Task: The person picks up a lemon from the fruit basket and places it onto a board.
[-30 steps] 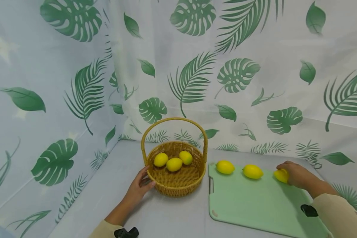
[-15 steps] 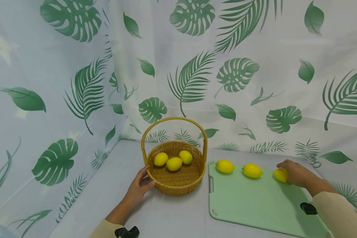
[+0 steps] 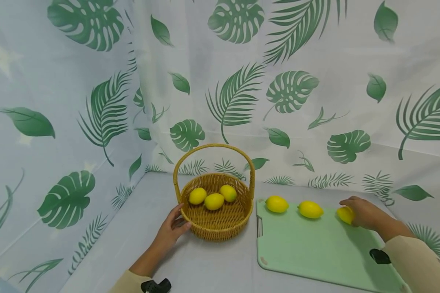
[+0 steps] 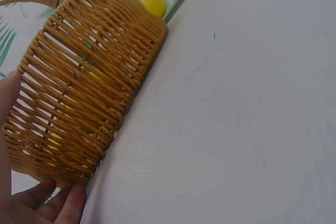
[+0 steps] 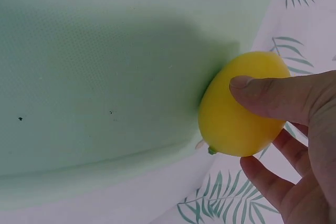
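At the far right corner of a green cutting board [image 3: 315, 248], my right hand [image 3: 366, 213] holds a yellow lemon [image 3: 346, 215] between thumb and fingers. The right wrist view shows the thumb across this lemon [image 5: 247, 124], which sits low at the board's edge. Two more lemons, one in the middle [image 3: 310, 209] and one at the left [image 3: 276, 204], lie along the board's back edge. My left hand [image 3: 170, 232] grips the left side of a round wicker basket [image 3: 220, 234], fingers and thumb against its wall. Inside the basket lie three lemons [image 3: 214, 202].
The basket's tall arched handle [image 3: 214, 145] stands upright. Both rest on a white-covered table [image 3: 220, 264], basket left of the board. Leaf-printed cloth [image 3: 297, 49] hangs behind and to the left, close to the table's back edge.
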`<state>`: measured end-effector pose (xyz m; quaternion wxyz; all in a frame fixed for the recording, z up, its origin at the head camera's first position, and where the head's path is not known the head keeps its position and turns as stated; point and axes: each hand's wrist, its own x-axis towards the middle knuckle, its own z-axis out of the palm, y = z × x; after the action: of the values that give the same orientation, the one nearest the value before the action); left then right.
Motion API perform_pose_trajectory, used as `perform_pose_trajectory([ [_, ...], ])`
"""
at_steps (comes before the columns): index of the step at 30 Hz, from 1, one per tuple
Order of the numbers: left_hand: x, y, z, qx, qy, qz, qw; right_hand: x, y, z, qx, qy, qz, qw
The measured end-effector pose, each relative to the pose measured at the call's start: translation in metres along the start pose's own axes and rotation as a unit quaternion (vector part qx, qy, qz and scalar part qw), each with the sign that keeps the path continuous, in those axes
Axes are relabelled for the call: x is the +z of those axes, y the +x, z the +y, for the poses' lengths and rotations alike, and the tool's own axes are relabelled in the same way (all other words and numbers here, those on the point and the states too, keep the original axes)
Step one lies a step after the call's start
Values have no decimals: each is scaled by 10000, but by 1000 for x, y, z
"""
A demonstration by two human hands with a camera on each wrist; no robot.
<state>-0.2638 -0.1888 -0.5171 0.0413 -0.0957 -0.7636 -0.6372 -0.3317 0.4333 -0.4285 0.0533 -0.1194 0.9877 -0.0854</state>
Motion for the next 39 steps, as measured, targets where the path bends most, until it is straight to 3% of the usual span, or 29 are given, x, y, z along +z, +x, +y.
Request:
perform_pose_trajectory([
  [7,0,-2,2,-15,-20,-15,10000,-5,-3,-10,-42,-51,81,9999],
  [13,-1,-2,2,33,-62,-64,10000,-10,-5,-26,-511,-313,442,9972],
  [26,1,-1,-2,53,15,-1,10000,-18,-1,-61,-821,-392,434,9949],
  [39,1,0,0,75,55,17,10000,-25,2,-111,-1191,-447,650,9897],
])
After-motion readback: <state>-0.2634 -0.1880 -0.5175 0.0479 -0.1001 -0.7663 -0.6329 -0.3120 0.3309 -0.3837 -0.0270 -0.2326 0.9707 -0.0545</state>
